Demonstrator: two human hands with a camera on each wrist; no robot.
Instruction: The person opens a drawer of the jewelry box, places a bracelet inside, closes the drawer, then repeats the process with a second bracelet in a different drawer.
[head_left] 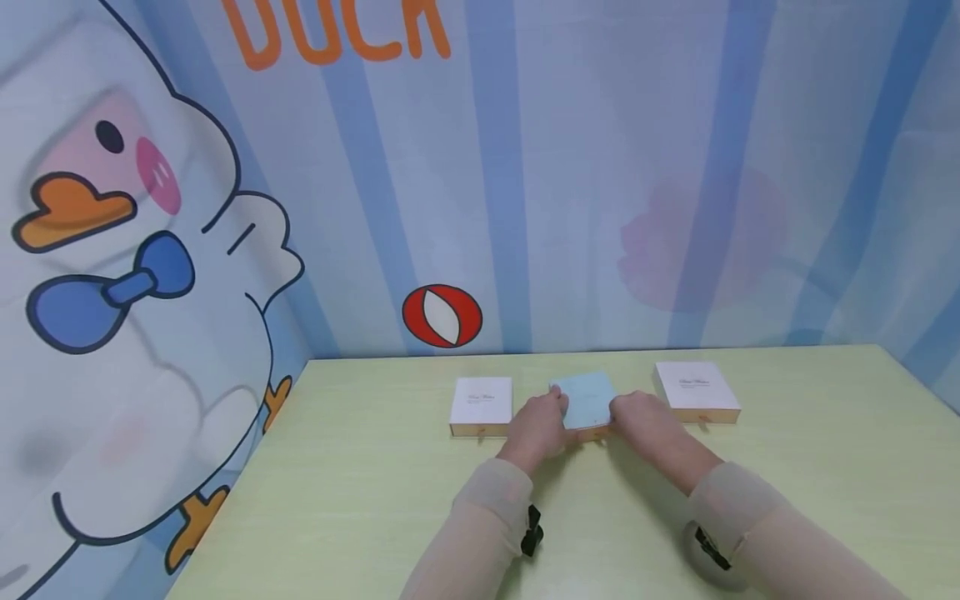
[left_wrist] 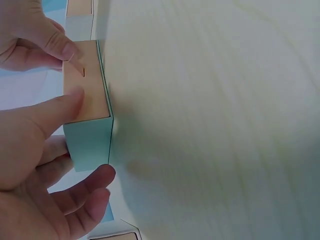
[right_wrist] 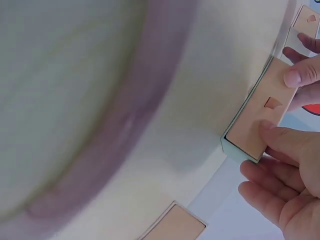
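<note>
Blue box (head_left: 587, 398) between two hands, in the middle of a row of three boxes toward the far side of the worktop (head_left: 337, 483).
Two white boxes (head_left: 482, 402) flank it, one on each side, both lettered on top; the left hand (head_left: 536, 427) overlaps the near corner of the left one, and the right hand (head_left: 651, 423) is near the right one. Each hand's fingers are clamped on the blue box, thumb against its tan front, where one small tab (right_wrist: 273, 103) shows; the hands cover parts of its sides. One blurred curved band (right_wrist: 135, 120), unclear what, crosses the right wrist view. Behind the worktop, the backdrop (head_left: 585, 142) bears one duck (head_left: 127, 417) and one red-and-white ball (head_left: 442, 317).
</note>
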